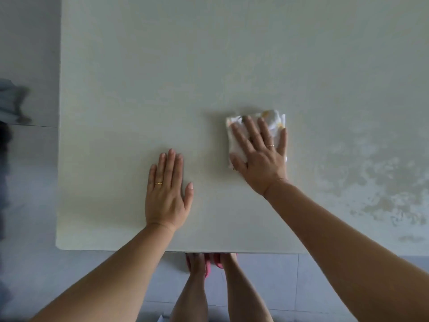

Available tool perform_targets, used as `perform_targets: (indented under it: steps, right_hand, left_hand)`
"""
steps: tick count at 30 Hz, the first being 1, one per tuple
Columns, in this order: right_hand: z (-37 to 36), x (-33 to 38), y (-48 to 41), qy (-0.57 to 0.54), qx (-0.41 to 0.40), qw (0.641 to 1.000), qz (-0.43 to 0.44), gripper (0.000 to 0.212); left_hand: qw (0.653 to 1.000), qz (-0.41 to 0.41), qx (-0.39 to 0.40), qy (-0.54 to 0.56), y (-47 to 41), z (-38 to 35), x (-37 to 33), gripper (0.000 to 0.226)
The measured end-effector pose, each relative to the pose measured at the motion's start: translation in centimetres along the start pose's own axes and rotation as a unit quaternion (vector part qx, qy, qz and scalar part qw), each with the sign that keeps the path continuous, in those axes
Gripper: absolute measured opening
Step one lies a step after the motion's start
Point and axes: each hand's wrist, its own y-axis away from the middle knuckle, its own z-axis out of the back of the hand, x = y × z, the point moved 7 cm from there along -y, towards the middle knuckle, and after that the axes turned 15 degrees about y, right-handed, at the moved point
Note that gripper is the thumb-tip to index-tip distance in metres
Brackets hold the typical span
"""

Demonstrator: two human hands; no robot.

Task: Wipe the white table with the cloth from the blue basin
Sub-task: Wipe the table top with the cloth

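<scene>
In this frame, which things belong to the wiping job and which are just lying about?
Job: cloth, white table, right hand pressing the cloth, left hand flat on the table.
Lying about: pink slippers, tiled floor, blurred grey object at left.

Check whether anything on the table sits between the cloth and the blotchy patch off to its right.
Nothing visible does. The right hand lies flat on the cloth, and the stretch of table from there to the blotchy patch is bare. The left hand rests on the opposite side.
</scene>
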Motion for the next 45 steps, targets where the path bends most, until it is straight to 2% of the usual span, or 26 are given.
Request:
perform_targets:
  steps: [2,3,4,7,9,11,12,14,16,17,18,21,23,24,25,26,28,29,30,31,34,37,39,41,43,45]
  right_hand:
    - [-0.2,-1.5,-0.9,-0.035,0.026,0.99,-0.137,0.066]
    - [0.1,-0.3,-0.8,-0.041,0.03,0.985,-0.167,0.067]
    - [0.4,1.9,-0.6,-0.047,0.032,0.986,-0.157,0.067]
    - [1.4,9.2,0.7,-0.033,0.016,0.999,0.018,0.064]
    - [1.6,9.1,0.4,-0.007,-0.01,0.994,0.107,0.063]
    - [1.4,6.0,-0.7,0.023,-0.026,0.991,0.131,0.064]
    - [1.0,3.7,-1.6,0.023,-0.012,0.995,0.096,0.065]
    - [0.3,-0.6,-3.0,-0.014,0.025,0.998,-0.064,0.066]
    - [0.5,-0.1,-2.8,-0.04,0.038,0.977,-0.204,0.066]
    - [0.6,2.1,-2.5,-0.046,0.043,0.974,-0.216,0.067]
    - [0.9,5.1,-2.2,-0.053,0.045,0.981,-0.182,0.066]
    - [1.4,11.3,-1.0,-0.02,0.029,0.999,0.025,0.062]
    - [1.6,9.2,-1.9,0.017,0.0,0.994,0.11,0.063]
    - [1.5,6.9,-2.7,0.033,-0.01,0.994,0.106,0.064]
    - [1.2,4.3,-3.7,0.032,-0.006,0.997,0.064,0.065]
    - [0.9,1.4,-4.8,0.013,0.009,1.0,-0.009,0.066]
    - [0.4,-1.8,-5.7,-0.043,0.046,0.982,-0.176,0.067]
    - [0.5,-1.2,-5.7,-0.051,0.051,0.972,-0.223,0.068]
    - [0.8,0.4,-5.7,-0.049,0.055,0.972,-0.224,0.069]
    - [1.1,2.8,-5.5,-0.047,0.054,0.981,-0.179,0.069]
    - [1.6,8.0,-4.3,-0.005,0.039,0.998,0.045,0.068]
    - [1.8,5.3,-5.7,0.04,0.002,0.989,0.145,0.066]
    - [1.5,1.7,-7.7,0.046,0.015,0.994,0.102,0.066]
    - [1.2,-1.5,-9.4,0.019,0.032,0.999,-0.008,0.067]
    - [1.3,-1.6,-10.0,-0.003,0.038,0.993,-0.114,0.065]
    - [1.7,0.8,-10.0,-0.033,0.046,0.987,-0.151,0.064]
  left_hand:
    - [1.0,0.0,-0.002,0.003,0.0,0.0,0.0,0.063]
    - [1.0,-0.001,-0.001,0.003,0.1,0.0,0.0,0.063]
    - [1.0,-0.001,0.001,0.001,0.0,0.0,-0.1,0.063]
    - [1.0,0.008,0.012,-0.01,0.0,0.0,0.0,0.063]
    - [1.0,0.008,0.013,-0.005,0.0,0.2,-0.1,0.063]
    - [1.0,0.002,0.007,0.006,0.0,0.4,-0.2,0.063]
    - [1.0,0.0,0.004,0.012,0.0,0.5,-0.3,0.063]
    - [1.0,0.0,0.004,0.02,0.0,0.5,-0.3,0.064]
    - [1.0,0.003,0.009,0.022,0.0,0.4,-0.3,0.064]
    - [1.0,0.005,0.012,0.021,0.0,0.4,-0.2,0.064]
    - [1.0,0.007,0.016,0.018,0.0,0.3,-0.2,0.064]
    - [1.0,0.003,0.02,0.009,0.0,0.3,-0.3,0.063]
    - [1.0,-0.001,0.014,0.012,0.1,0.4,-0.2,0.063]
    - [1.0,-0.003,0.009,0.016,0.0,0.5,-0.3,0.063]
    - [1.0,-0.006,0.005,0.019,0.0,0.5,-0.3,0.064]
    - [1.0,-0.006,0.004,0.019,0.0,0.5,-0.3,0.064]
    - [1.0,-0.005,0.004,0.022,0.1,0.4,-0.2,0.065]
    - [1.0,-0.005,0.002,0.023,0.1,0.4,-0.2,0.065]
    - [1.0,-0.005,0.001,0.023,0.1,0.3,-0.2,0.065]
    - [1.0,-0.002,0.001,0.022,0.1,0.3,-0.2,0.065]
    - [1.0,0.002,0.006,0.024,0.0,0.4,-0.3,0.064]
    - [0.999,0.007,0.007,0.046,-0.6,1.0,-0.9,0.064]
    - [0.998,0.004,-0.005,0.058,-2.0,1.6,-1.5,0.063]
    - [0.998,-0.005,-0.02,0.065,-4.8,2.4,-2.2,0.063]
    - [0.997,-0.009,-0.037,0.06,-8.5,2.9,-2.8,0.061]
    - [0.997,-0.002,-0.056,0.055,-12.3,3.2,-3.1,0.06]
